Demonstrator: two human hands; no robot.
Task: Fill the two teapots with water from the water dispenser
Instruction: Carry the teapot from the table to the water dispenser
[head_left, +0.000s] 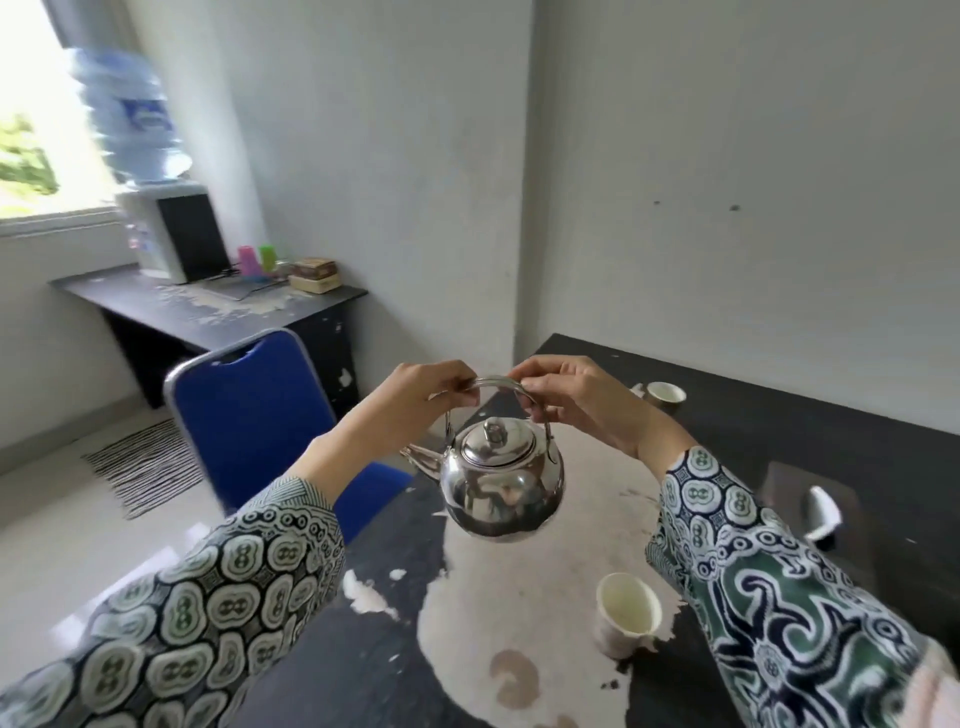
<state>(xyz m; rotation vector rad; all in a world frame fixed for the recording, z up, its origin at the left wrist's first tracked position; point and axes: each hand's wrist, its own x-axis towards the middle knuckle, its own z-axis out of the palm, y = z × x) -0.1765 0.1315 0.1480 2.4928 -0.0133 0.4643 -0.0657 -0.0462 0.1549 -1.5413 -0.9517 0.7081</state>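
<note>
I have the steel teapot (501, 480) up in the air in front of me, hanging over the near tabletop (545, 597), clear of its surface. Both of my hands are on the arched handle (493, 383): my left hand (434, 392) is closed around the handle's left shoulder at about ten o'clock from the lid, and my right hand (569, 397) is closed around the right shoulder at about two o'clock. Each grip is curled tight on the metal, fingers wrapped over the top. The lid (497, 443) is seated on the pot, its knob upright, and the spout (422, 460) points toward nine o'clock. The pot hangs roughly level.

Below it the tabletop is dark with a big worn pale patch. A white cup (626, 616) stands on that patch at about five o'clock from the pot, tilted toward me in this wide view. Another cup (664, 395) sits farther back at about two o'clock, beyond my right hand. A white object (823, 512) lies at three o'clock near my right sleeve (769, 587); I cannot tell what it is.

The water dispenser (166, 234) with its blue bottle (124, 114) stands on a second tabletop (208, 306) well away at ten o'clock, under the window. A blue chair (249, 410) stands between that desk and me, just behind my left sleeve (208, 613). A striped mat (143, 467) lies on the floor at nine o'clock.
</note>
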